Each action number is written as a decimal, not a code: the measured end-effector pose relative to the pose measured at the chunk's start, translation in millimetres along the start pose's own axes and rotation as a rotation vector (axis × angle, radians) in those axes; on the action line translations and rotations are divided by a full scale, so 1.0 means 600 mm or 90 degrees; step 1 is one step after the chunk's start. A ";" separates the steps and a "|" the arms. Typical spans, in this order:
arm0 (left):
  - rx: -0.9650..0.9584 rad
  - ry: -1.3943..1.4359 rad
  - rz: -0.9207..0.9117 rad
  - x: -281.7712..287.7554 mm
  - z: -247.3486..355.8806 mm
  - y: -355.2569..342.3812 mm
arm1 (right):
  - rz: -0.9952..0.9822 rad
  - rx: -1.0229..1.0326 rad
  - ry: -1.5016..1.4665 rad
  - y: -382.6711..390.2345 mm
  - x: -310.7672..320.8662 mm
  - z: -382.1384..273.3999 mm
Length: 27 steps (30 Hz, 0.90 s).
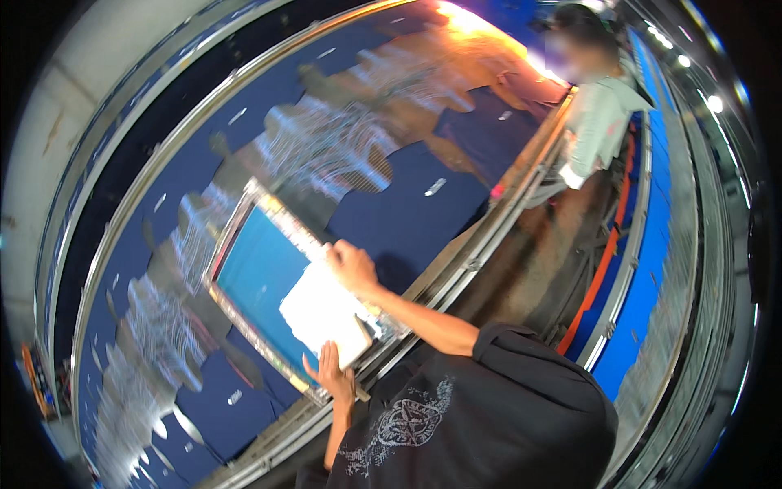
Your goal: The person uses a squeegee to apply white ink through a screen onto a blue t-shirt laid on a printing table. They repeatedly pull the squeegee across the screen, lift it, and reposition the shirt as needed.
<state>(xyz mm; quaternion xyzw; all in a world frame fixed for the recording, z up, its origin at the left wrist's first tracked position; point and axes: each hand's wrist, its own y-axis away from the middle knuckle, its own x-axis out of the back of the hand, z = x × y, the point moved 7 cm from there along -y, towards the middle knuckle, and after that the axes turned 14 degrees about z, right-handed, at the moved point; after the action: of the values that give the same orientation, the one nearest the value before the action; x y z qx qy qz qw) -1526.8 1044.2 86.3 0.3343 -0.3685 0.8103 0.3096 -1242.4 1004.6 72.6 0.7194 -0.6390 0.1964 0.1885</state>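
Note:
A rectangular screen-printing frame (232, 232) with blue mesh (257, 265) lies tilted over the long table in front of me. Bright white, overexposed material, perhaps a cloth or sheet (314, 306), covers the near right part of the mesh. My right hand (352, 267) is closed at the frame's right rim, its fingers curled over the edge. Near the frame's lower corner, my left hand (332, 376) rests with fingers stretched out against the white material, thumb apart. What lies beneath the left palm is hidden.
Dark blue fabric pieces (411, 200) lie along the table, with light-blue line patterns (326, 147) between them. A metal rail (481, 261) edges the near side. Farther right stands another person in a pale top (603, 118), close to a glowing orange light (489, 33). Behind me runs a blue-topped table (631, 326).

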 end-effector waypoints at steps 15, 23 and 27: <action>-0.007 0.068 -0.108 -0.135 0.314 -0.120 | 0.078 0.231 -0.106 -0.179 0.428 -0.013; 0.000 0.076 -0.097 -0.342 0.598 -0.172 | 0.163 0.235 -0.124 -0.372 0.741 0.090; 0.028 0.117 -0.108 -0.421 0.681 -0.210 | 0.173 0.229 -0.105 -0.464 0.828 0.125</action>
<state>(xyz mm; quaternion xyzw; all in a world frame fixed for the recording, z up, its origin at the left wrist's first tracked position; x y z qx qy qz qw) -1156.7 718.5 147.1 0.2950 -0.2911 0.8164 0.4021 -909.8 576.6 263.1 0.6626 -0.6978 0.2712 -0.0235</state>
